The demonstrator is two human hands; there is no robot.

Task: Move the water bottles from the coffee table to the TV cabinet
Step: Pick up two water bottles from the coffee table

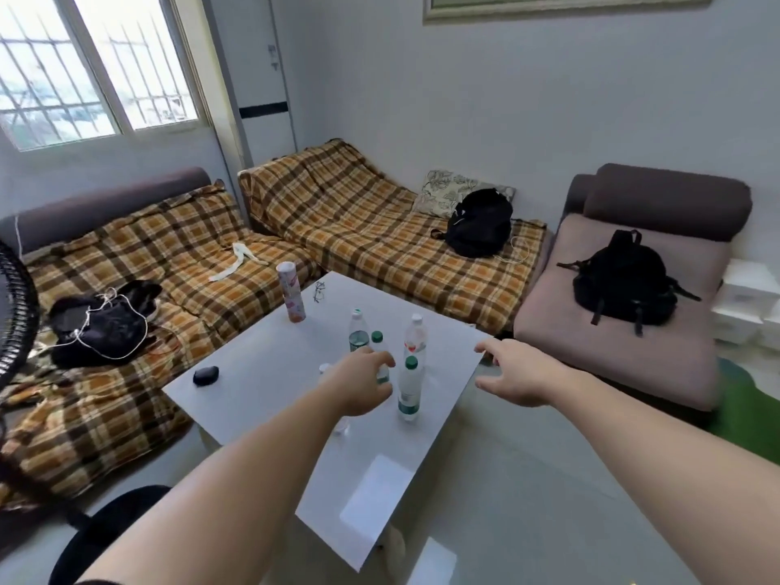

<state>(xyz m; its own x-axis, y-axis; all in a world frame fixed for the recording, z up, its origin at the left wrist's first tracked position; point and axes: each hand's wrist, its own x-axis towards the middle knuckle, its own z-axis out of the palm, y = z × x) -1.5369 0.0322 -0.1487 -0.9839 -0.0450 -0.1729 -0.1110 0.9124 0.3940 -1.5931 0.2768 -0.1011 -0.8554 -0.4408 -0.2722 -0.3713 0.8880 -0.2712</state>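
Note:
Several clear water bottles stand on the white coffee table (261, 373). One with a green label (358, 331) is at the back, and a white-capped one with a red label (415, 337) stands to its right. A green-capped one (409, 392) is nearest. My left hand (363, 386) reaches over the table, fingers and thumb curved apart on either side of another green-capped bottle (377, 342), whose body it partly hides. My right hand (519, 373) hovers open above the table's right edge, to the right of the bottles. The TV cabinet is out of view.
On the table there are also a tall patterned tube (291, 291), a pair of glasses (319, 291) and a small black case (206, 375). Plaid-covered sofas wrap the far sides, carrying black bags (481, 223). A mauve seat (612, 331) holds a backpack. A fan (17, 314) stands at the left.

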